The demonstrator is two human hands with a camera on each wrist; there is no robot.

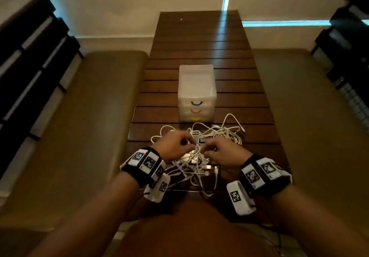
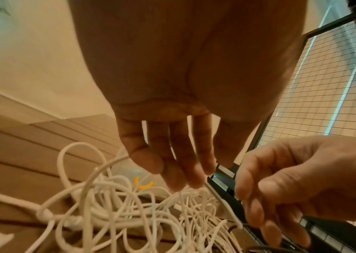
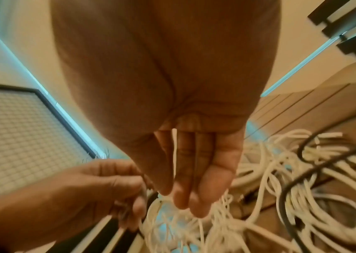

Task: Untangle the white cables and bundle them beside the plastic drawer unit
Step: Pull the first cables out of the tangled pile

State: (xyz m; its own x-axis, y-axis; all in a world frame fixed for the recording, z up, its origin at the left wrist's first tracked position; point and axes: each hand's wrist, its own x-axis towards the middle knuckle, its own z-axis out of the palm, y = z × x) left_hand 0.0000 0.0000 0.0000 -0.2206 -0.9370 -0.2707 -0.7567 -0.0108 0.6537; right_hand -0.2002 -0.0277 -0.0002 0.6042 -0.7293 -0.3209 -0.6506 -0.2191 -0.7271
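Note:
A tangle of white cables [image 1: 201,152] lies on the dark slatted table [image 1: 199,56], just in front of the translucent plastic drawer unit [image 1: 196,90]. Both hands are in the middle of the heap. My left hand [image 1: 184,142] pinches thin strands with curled fingers, and its fingertips [image 2: 185,181] touch a strand. My right hand [image 1: 209,150] pinches a thin cable too; its fingertips [image 3: 185,202] dip into the white cables [image 3: 270,196]. The drawer unit's yellow handle [image 2: 144,185] shows behind the white cables [image 2: 118,214]. Loops spill over the table's near edge.
Padded benches [image 1: 95,116] flank the table on both sides. Black slatted racks [image 1: 30,66] stand at the far left and far right. A black cable [image 3: 291,179] crosses the white heap. The drawer unit has bare tabletop on both sides.

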